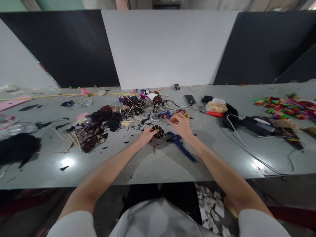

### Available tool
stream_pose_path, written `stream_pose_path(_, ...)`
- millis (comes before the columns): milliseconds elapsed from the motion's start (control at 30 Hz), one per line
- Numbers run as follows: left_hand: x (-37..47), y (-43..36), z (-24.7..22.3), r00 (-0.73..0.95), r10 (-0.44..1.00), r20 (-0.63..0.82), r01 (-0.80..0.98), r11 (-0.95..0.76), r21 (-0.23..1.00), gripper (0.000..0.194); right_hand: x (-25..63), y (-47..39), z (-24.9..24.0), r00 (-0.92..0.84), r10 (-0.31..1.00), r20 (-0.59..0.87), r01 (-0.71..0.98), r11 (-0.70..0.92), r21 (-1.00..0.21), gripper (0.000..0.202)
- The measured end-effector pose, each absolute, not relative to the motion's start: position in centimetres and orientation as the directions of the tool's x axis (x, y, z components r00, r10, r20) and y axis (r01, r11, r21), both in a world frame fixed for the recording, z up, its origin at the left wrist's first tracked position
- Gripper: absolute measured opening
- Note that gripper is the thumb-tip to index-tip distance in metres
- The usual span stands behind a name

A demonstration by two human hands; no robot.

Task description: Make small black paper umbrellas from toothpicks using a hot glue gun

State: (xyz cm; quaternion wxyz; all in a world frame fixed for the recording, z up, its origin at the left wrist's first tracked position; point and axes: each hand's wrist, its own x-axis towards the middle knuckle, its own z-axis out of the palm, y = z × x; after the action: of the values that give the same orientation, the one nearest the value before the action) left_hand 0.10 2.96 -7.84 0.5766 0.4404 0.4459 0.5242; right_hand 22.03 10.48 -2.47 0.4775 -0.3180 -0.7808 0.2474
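Worktop [145, 168] in grey carries navy pliers [182, 146], near right of centre. Right hand [179, 123], on their far side, has curled fingers; whether they meet, I cannot tell. Left hand [147, 135] clamps its fingers on a disc [160, 132] at centre: round, black, with pale radiating spokes.

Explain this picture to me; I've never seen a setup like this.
There is no machine here: one person works bare-handed, and a head-worn camera looks forward and down at the hands. The left hand holds a small dark disc with pale spokes. The right hand is beside it, fingertips close together; whether they grip anything is too small to tell. On the grey table lie a blue tool, thin sticks and black scraps.
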Motion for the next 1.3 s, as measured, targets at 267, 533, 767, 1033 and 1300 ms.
stream_pose_path(267,0.1,3.0,-8.0,0.055,0.998,-0.042,-0.207,0.053,0.977,0.036,21.8,10.9,-3.5,-0.487,0.652,0.581,0.395,0.758,-0.52,0.008)
stream_pose_path(533,0.3,2.8,-7.6,0.064,0.998,-0.027,-0.224,0.041,0.974,0.038,21.1,9.7,-3.6,-0.549,0.626,0.553,0.381,0.777,-0.501,0.017)
stream_pose_path(767,0.3,2.9,-7.8,0.024,1.0,-0.011,-0.216,0.016,0.976,0.038,20.0,8.3,-4.0,-0.665,0.627,0.405,0.445,0.768,-0.46,0.043)
stream_pose_path(1033,-0.5,2.7,-7.3,0.063,0.997,0.038,-0.233,-0.022,0.972,0.04,19.9,8.7,-4.9,-0.62,0.617,0.484,0.462,0.786,-0.411,0.031)
stream_pose_path(1300,-7.7,4.4,-5.8,-0.111,0.883,0.457,0.599,-0.307,0.739,0.032,20.0,8.1,-3.9,-0.525,0.635,0.567,0.473,0.771,-0.426,0.03)
